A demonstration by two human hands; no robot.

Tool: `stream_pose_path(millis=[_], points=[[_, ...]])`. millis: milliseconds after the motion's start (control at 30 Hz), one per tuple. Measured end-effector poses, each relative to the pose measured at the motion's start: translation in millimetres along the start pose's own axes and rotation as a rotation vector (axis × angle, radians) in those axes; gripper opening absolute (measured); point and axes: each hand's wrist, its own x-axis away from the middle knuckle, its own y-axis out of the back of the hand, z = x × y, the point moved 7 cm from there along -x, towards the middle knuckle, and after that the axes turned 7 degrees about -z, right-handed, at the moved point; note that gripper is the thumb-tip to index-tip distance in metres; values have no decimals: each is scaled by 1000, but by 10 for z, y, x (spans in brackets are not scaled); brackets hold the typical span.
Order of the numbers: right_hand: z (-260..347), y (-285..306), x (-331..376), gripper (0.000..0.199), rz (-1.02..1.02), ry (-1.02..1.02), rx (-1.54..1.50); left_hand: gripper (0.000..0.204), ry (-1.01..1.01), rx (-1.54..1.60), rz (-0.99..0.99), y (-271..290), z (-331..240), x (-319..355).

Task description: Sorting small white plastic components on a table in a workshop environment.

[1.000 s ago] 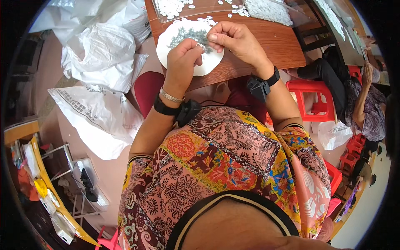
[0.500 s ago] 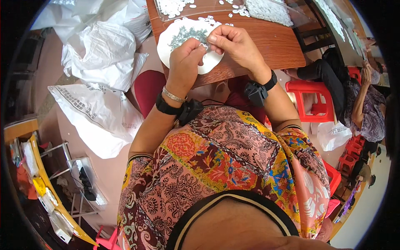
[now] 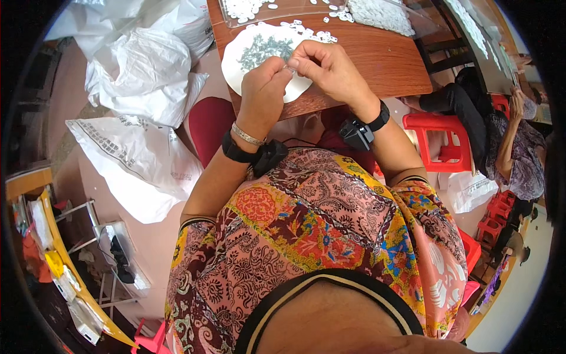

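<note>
Over a white round plate [image 3: 233,74], my left hand [image 3: 263,91] and my right hand [image 3: 331,69] meet, thumbs and forefingers pinched close together. Whatever sits between the fingertips is too small and too covered to name. On the plate lies a heap of small grey-green, metallic-looking pieces [image 3: 265,50]. Just beyond the plate, several small white oval plastic pieces [image 3: 321,36] are scattered on the brown wooden table [image 3: 377,65].
A clear tray [image 3: 243,23] of white pieces stands at the table's far edge, beside a mass of packed white pieces [image 3: 380,16]. White sacks [image 3: 138,76] crowd the floor on the left. A red stool [image 3: 439,141] and another person [image 3: 516,147] are at right.
My right hand has come slightly down and left, so its fingertips now meet my left hand's. More of the white pieces behind it show. The left hand has barely moved.
</note>
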Motion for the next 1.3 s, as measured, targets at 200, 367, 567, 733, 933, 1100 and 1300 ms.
stream_pose_path(millis=[200,367,567,733,933,1100,1300], points=[[-18,-21,33,20,6,13,-19,19,-23,-27,-6,-17,-47,22],[65,22,19,21,8,79,7,20,-24,-63,65,-26,-41,26],[-14,-7,50,20,18,34,-8,19,101,31,102,-51,3,14],[22,16,63,24,-6,87,67,20,120,26,115,-65,61,19],[-40,81,-1,21,85,54,71,18,139,91,79,-19,19,23],[-423,922,-572,28,-264,97,624,16,176,237,16,115,25,-15],[-1423,1009,-956,18,-146,211,1175,15,160,274,-21,138,-12,-31]])
